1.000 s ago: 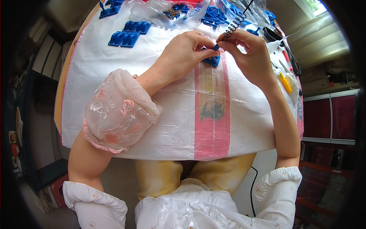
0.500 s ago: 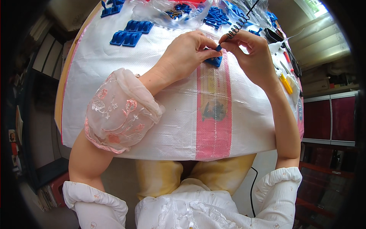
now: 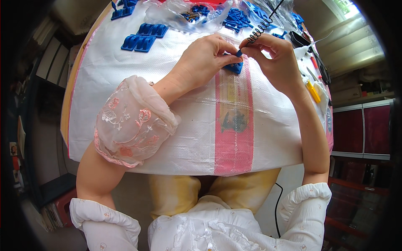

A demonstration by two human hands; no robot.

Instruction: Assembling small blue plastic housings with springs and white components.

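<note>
My left hand point(image 3: 204, 58) is closed, thumb and fingers pinching a small blue plastic part point(image 3: 235, 68) against the white woven sheet. A narrow blue piece point(image 3: 238, 53) stands up from that part, between the fingertips of both hands. My right hand point(image 3: 270, 56) is closed beside it, its thumb and forefinger at the narrow piece. A black coiled cord point(image 3: 258, 32) runs up from the right fingers; what it ends in is mostly hidden by them. Two blue plastic parts with rounded humps, a nearer one point(image 3: 137, 43) and a farther one point(image 3: 152, 29), lie left of my hands.
Another blue part point(image 3: 122, 12) lies at the far left. Beyond my hands are a clear plastic bag point(image 3: 167, 14) with small brass-coloured and blue pieces and a heap of blue pieces point(image 3: 236, 20). A yellow-handled tool point(image 3: 313, 92) lies at the right edge. The white woven sheet point(image 3: 180, 138) covers the table.
Almost nothing differs. Both hands keep their grip at the blue part, and the view has shifted very slightly.
</note>
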